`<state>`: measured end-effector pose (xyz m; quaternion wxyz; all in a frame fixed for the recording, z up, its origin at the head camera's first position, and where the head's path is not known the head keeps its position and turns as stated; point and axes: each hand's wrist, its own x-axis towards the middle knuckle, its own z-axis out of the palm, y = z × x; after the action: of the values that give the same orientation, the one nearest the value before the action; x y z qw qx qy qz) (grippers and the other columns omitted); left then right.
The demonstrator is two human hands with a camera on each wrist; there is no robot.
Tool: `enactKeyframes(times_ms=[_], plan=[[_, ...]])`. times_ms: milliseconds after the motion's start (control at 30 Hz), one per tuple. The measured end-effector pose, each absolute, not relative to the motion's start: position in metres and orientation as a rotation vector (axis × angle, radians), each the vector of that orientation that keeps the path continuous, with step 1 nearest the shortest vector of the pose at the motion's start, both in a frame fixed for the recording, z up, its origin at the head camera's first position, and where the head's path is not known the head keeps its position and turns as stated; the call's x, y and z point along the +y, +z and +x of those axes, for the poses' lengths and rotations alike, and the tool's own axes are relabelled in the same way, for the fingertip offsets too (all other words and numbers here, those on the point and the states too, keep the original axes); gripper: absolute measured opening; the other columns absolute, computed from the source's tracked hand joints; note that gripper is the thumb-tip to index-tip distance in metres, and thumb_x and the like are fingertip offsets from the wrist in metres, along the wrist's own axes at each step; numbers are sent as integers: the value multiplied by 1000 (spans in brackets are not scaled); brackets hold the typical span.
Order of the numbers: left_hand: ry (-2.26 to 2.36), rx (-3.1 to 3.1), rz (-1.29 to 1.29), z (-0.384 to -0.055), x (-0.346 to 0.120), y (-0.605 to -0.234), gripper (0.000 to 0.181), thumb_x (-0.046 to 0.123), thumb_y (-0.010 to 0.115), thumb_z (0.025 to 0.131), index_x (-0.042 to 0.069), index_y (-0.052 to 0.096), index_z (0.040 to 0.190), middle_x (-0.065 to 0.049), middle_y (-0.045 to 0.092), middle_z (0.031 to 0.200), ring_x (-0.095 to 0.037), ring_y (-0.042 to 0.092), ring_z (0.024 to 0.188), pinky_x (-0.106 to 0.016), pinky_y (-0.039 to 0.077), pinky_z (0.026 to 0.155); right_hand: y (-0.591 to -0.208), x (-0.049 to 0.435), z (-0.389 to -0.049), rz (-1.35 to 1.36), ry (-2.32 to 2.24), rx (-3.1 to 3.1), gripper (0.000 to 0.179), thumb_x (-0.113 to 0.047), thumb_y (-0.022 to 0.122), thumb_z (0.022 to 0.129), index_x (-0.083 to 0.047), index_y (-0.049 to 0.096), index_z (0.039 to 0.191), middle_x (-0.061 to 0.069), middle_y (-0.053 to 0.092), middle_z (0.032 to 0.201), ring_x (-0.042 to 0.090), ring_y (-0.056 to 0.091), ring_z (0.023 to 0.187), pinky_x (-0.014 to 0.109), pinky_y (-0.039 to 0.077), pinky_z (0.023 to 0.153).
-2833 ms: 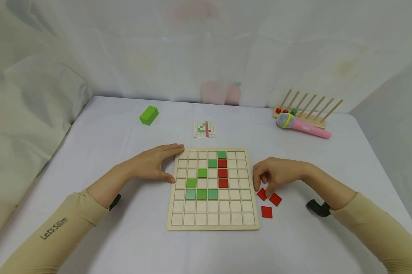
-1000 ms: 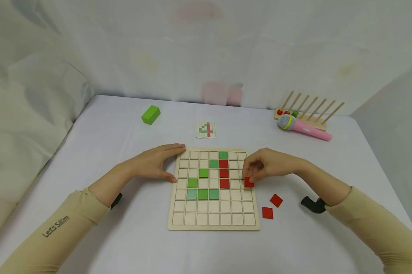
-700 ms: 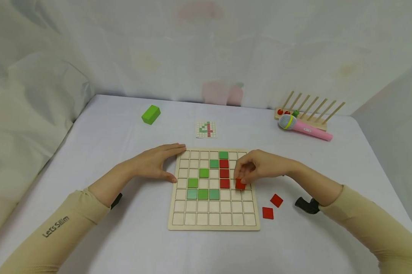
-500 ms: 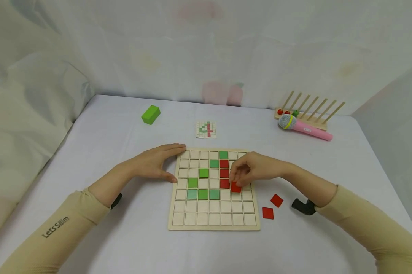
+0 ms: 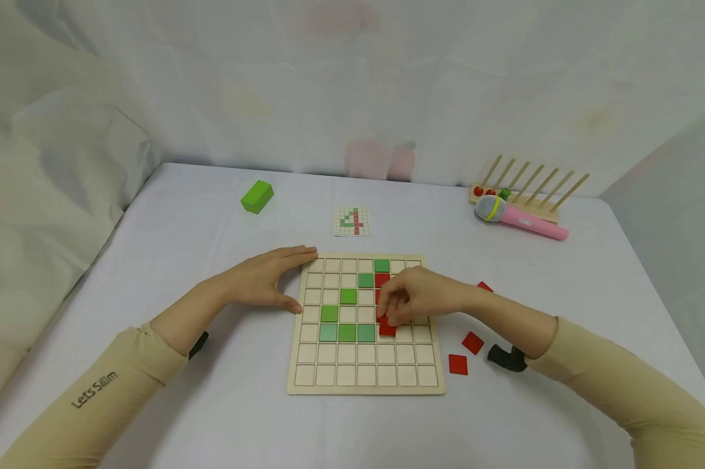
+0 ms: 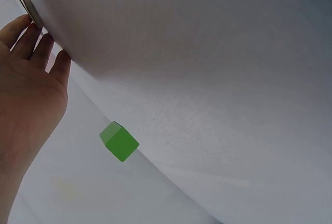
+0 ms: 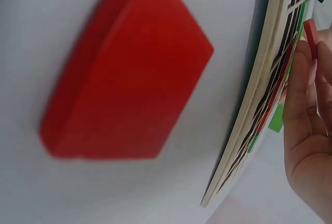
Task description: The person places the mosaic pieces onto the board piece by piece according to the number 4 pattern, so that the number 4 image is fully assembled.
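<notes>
My right hand [image 5: 419, 294] pinches a red square tile [image 5: 388, 327] low over the wooden grid board [image 5: 366, 376], just below the column of red tiles. In the right wrist view the pinched tile [image 7: 311, 38] stands tilted between thumb and fingertips. My left hand [image 5: 262, 277] rests at the board's left edge, its fingers extended and thumb spread; the left wrist view shows the fingertips [image 6: 35, 24] against that edge. Green tiles [image 5: 348, 296] run in a diagonal and a short row on the board. My right hand covers part of the red column.
Loose red tiles [image 5: 458, 364] lie right of the board, one [image 5: 484, 286] partly behind my right forearm. A printed pattern card [image 5: 352, 221] lies beyond the board. A green block [image 5: 257, 197] is back left; a pink microphone [image 5: 528, 220] and pegged wooden stand [image 5: 542, 210] are back right.
My right hand has picked up a red tile from the table and carried it leftward over the board to below the red column. My left hand has stayed at the board's edge.
</notes>
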<state>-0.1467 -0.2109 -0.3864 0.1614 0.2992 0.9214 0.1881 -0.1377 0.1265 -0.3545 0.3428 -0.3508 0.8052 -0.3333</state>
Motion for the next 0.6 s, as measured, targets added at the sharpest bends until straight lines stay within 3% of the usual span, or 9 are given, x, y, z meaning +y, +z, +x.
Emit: enactKeyframes(times_ms=[600], plan=[[541, 2624, 843, -147, -210, -386, 105, 54, 83, 71, 18, 31, 156, -1, 28, 165, -27, 28, 153, -49, 27, 125, -359, 119, -129, -941, -822, 2185, 8, -12, 79, 82, -18, 74, 84, -8, 70, 75, 5, 61, 67, 19, 55, 64]])
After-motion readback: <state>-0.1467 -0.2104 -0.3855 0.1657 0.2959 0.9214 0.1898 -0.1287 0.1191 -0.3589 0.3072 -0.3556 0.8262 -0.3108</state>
